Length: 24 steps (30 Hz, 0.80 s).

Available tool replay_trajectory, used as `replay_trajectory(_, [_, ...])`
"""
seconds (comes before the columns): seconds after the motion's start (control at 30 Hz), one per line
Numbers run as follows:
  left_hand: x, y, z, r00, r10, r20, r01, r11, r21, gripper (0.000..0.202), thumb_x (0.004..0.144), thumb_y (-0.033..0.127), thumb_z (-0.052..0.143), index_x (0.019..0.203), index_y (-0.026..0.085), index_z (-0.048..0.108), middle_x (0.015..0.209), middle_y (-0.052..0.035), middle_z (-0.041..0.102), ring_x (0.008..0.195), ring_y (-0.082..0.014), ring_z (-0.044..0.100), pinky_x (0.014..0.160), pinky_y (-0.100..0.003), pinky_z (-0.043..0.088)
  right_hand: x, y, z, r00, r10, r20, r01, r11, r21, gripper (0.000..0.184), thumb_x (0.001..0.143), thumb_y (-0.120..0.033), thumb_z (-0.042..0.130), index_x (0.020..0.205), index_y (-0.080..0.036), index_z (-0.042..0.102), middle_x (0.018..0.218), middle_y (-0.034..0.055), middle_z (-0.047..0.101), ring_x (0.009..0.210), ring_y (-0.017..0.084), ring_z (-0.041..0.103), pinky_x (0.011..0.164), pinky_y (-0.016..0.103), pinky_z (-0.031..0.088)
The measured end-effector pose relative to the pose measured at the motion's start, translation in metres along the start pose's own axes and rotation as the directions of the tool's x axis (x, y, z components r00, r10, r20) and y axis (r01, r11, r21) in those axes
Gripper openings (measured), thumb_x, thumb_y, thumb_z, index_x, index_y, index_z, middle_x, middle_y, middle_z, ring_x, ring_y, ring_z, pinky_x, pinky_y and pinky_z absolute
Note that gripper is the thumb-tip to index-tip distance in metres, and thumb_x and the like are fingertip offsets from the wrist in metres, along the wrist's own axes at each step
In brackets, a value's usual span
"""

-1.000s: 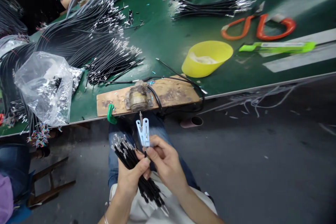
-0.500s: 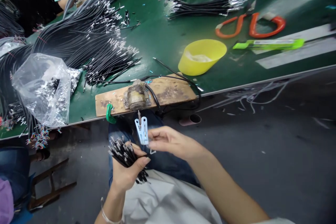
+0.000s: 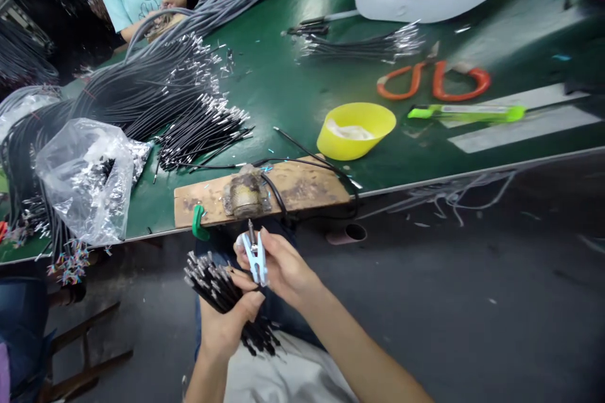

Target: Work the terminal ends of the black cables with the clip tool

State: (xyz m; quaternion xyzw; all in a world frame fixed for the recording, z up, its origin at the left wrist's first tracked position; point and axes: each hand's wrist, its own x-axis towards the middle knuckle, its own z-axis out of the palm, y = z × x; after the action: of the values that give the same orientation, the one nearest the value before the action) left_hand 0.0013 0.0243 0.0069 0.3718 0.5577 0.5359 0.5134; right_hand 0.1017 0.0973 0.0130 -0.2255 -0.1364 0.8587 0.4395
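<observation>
Left hand (image 3: 225, 321) gripping bundle of black wires (image 3: 222, 289), right hand (image 3: 278, 264) pinching white clip (image 3: 256, 257), below wooden board (image 3: 265, 192) on green table (image 3: 293, 82)

Open floor (image 3: 472, 302) rightward — wooden board (image 3: 307, 184) and metal tip (image 3: 250, 227) close ahead, cable heap (image 3: 155, 94) crowding table (image 3: 283, 82) left

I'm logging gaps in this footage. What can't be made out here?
Head view only:
Whether the white plastic clip in the right hand pinches a wire: hand covers it, too small.
Middle of the bundle of thin black wires: hidden by the left hand.
White contents of the yellow plastic bowl: blurred.
White fan housing: cut off by the top edge.
</observation>
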Motion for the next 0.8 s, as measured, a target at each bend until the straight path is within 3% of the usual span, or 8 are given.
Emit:
replay_trajectory(0.23, [-0.007,-0.021,-0.012,0.999,0.018,-0.048,-0.013,0.995,0.102,0.014,0.062,0.031,0.077,0.064,0.020,0.069,0.067,-0.0057,0.061,0.052,-0.0167,0.057,0.044,-0.029,0.047,0.002,0.011,-0.028,1.000,0.004,-0.014,-0.004,1.000,0.010,0.041,0.062,-0.058,0.069,0.065,-0.018,0.070,0.054,0.0004,0.061,0.052,0.012,0.054,0.056,0.024,0.045])
replay_trajectory(0.4, [-0.003,-0.052,-0.033,0.977,-0.193,0.085,0.187,0.979,0.076,0.022,0.051,0.034,0.083,0.053,0.020,0.066,0.048,-0.0029,0.059,0.031,-0.0124,0.046,0.029,-0.027,0.038,-0.024,0.014,-0.042,0.985,-0.164,0.056,0.173,0.922,-0.346,0.038,0.064,-0.054,0.069,0.068,-0.017,0.067,0.056,-0.0007,0.054,0.051,0.011,0.045,0.050,0.024,0.039])
replay_trajectory(0.47, [-0.007,-0.059,-0.035,0.980,-0.198,0.027,0.196,0.978,0.076,0.020,0.053,0.034,0.081,0.056,0.020,0.067,0.046,-0.0015,0.058,0.033,-0.0128,0.047,0.032,-0.027,0.040,-0.036,0.012,-0.039,0.939,-0.292,0.182,0.342,0.742,-0.576,0.029,0.069,-0.045,0.070,0.068,-0.016,0.065,0.060,0.0008,0.054,0.054,0.012,0.045,0.051,0.026,0.037])
replay_trajectory(0.53, [-0.013,-0.063,-0.034,0.983,-0.174,-0.049,0.178,0.980,0.084,0.017,0.058,0.033,0.079,0.064,0.020,0.069,0.051,-0.0019,0.061,0.040,-0.0142,0.052,0.038,-0.028,0.043,-0.044,0.012,-0.033,0.838,-0.460,0.292,0.505,0.456,-0.733,0.015,0.076,-0.027,0.066,0.066,-0.017,0.062,0.062,0.0014,0.054,0.058,0.014,0.045,0.055,0.027,0.037])
replay_trajectory(0.6, [-0.016,-0.069,-0.033,0.979,-0.197,-0.057,0.201,0.977,0.068,0.019,0.063,0.036,0.076,0.069,0.020,0.070,0.050,-0.0016,0.060,0.039,-0.0138,0.051,0.038,-0.028,0.043,-0.049,0.012,-0.028,0.727,-0.581,0.366,0.564,0.201,-0.801,0.017,0.080,-0.013,0.058,0.063,-0.018,0.058,0.060,0.0011,0.052,0.060,0.014,0.044,0.058,0.029,0.036])
replay_trajectory(0.63, [-0.016,-0.073,-0.033,0.972,-0.233,-0.022,0.234,0.971,0.048,0.021,0.064,0.040,0.074,0.067,0.020,0.069,0.044,-0.0006,0.056,0.035,-0.0129,0.048,0.035,-0.027,0.040,-0.049,0.013,-0.027,0.700,-0.604,0.381,0.568,0.147,-0.810,0.018,0.080,-0.012,0.057,0.063,-0.018,0.057,0.060,0.0010,0.051,0.060,0.015,0.044,0.059,0.029,0.036])
replay_trajectory(0.7, [-0.011,-0.084,-0.035,0.948,-0.306,0.081,0.307,0.952,0.004,0.030,0.062,0.049,0.072,0.057,0.020,0.066,0.033,0.0019,0.047,0.026,-0.0112,0.040,0.028,-0.027,0.034,-0.048,0.015,-0.026,0.752,-0.557,0.352,0.556,0.251,-0.792,0.020,0.082,-0.020,0.056,0.063,-0.018,0.055,0.061,0.0010,0.049,0.061,0.015,0.044,0.058,0.029,0.036])
replay_trajectory(0.8, [-0.004,-0.090,-0.037,0.934,-0.320,0.160,0.323,0.946,0.008,0.032,0.050,0.048,0.079,0.051,0.020,0.064,0.034,0.0007,0.050,0.027,-0.0116,0.041,0.027,-0.027,0.034,-0.043,0.017,-0.030,0.930,-0.218,0.294,0.356,0.731,-0.583,0.031,0.082,-0.045,0.055,0.067,-0.017,0.055,0.063,0.0004,0.048,0.059,0.014,0.045,0.055,0.027,0.038])
